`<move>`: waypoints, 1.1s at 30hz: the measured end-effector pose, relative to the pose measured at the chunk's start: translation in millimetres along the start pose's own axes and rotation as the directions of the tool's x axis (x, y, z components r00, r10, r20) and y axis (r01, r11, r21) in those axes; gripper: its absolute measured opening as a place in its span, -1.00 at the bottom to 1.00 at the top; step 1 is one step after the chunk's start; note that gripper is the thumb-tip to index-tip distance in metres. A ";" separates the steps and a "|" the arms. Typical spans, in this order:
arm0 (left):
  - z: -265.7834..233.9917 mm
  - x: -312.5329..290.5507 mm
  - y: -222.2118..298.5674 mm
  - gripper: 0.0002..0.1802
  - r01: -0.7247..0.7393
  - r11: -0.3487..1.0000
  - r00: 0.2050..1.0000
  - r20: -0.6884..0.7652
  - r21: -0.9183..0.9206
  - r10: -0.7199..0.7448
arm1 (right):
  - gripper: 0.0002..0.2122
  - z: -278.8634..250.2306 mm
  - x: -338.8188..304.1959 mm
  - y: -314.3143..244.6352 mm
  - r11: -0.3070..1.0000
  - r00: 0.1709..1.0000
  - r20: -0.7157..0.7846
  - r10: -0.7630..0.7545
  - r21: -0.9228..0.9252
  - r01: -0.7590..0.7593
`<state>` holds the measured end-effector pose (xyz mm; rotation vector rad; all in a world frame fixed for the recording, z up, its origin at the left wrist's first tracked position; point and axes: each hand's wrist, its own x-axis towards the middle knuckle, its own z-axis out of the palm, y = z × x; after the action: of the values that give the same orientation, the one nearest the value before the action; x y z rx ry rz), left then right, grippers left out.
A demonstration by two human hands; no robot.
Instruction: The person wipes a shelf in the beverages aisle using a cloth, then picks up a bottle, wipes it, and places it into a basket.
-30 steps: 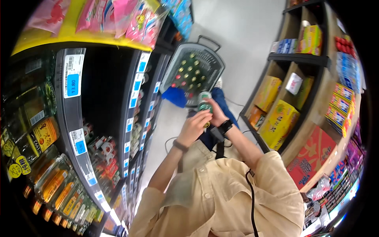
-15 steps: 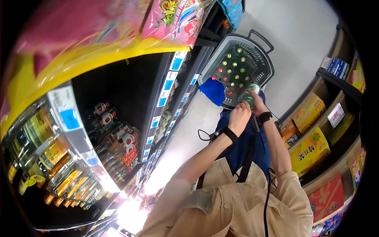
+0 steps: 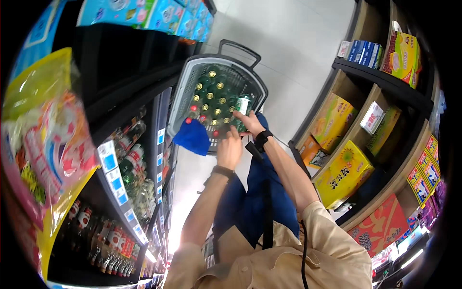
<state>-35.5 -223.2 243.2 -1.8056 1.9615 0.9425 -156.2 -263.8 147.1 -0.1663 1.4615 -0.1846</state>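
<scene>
A green glass bottle [image 3: 242, 104] with a pale label lies tilted over the near right part of a grey plastic basket [image 3: 262, 89]. My right hand [image 3: 250, 124] is wrapped round its near part from the right. My left hand [image 3: 229, 149] is closed, fingertips at the bottle's near end, whose tip the fingers hide. Inside the basket stand several green bottles [image 3: 220, 85] with gold caps, and a few clear ones with red caps [image 3: 194, 109]. Over the basket's near left corner hangs a blue cloth [image 3: 193, 137].
Shelves at my left hold rows of bottles [image 3: 115, 243], a pink and yellow plastic package [image 3: 57, 159] and blue packs [image 3: 144, 14]. At my right, wooden shelves carry yellow boxes [image 3: 342, 174] and a red box [image 3: 380, 225]. Grey floor [image 3: 293, 62] lies between them.
My view has turned, so the basket appears further left and the right shelves show more. Both hands stay at the green bottle, my left hand now lower along its near end.
</scene>
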 end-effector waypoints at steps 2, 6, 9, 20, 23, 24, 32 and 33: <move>-0.8 13.6 0.8 -0.49 0.003 1.000 1.000 0.010 0.023 -0.003 | 0.05 -10.1 -2.4 -15.6 1.000 0.994 0.102 0.027 0.008 -0.028; 2.0 48.3 12.4 -0.51 -0.005 0.999 1.000 -0.013 0.048 0.006 | 0.06 -29.4 9.9 -25.1 0.999 0.992 0.121 0.029 0.040 -0.034; 11.6 82.5 8.8 -0.49 -0.001 1.000 1.000 0.004 -0.006 0.001 | -0.04 -32.2 17.4 -30.3 0.995 0.987 0.157 0.023 0.094 -0.038; 80.7 189.7 -13.1 -0.52 0.016 0.993 0.998 0.055 0.117 -0.023 | -0.53 -66.5 -18.0 3.3 0.996 0.939 0.334 0.078 0.023 -0.091; 104.8 213.7 -26.0 -0.55 -0.011 0.986 0.996 0.092 0.168 -0.004 | -0.57 -72.5 -24.2 3.5 0.995 0.909 0.411 0.068 0.041 -0.092; 112.8 223.3 -30.3 -0.54 0.014 0.988 0.990 0.133 0.154 -0.035 | -0.57 -72.7 -24.8 2.2 0.995 0.907 0.416 0.071 0.031 -0.092; 178.5 264.6 -52.2 -0.48 0.006 0.954 0.989 0.139 0.300 -0.050 | -0.57 -69.9 -18.2 2.1 0.986 0.914 0.406 0.027 0.138 -0.090; 183.7 266.1 -53.9 -0.47 0.013 0.946 0.990 0.129 0.324 -0.057 | -0.58 -70.0 -20.6 3.9 0.987 0.910 0.413 0.023 0.137 -0.087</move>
<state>-61.7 -306.0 -72.9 -1.5447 1.8653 0.6668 -227.7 -255.4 159.1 -0.0337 1.0253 -0.2012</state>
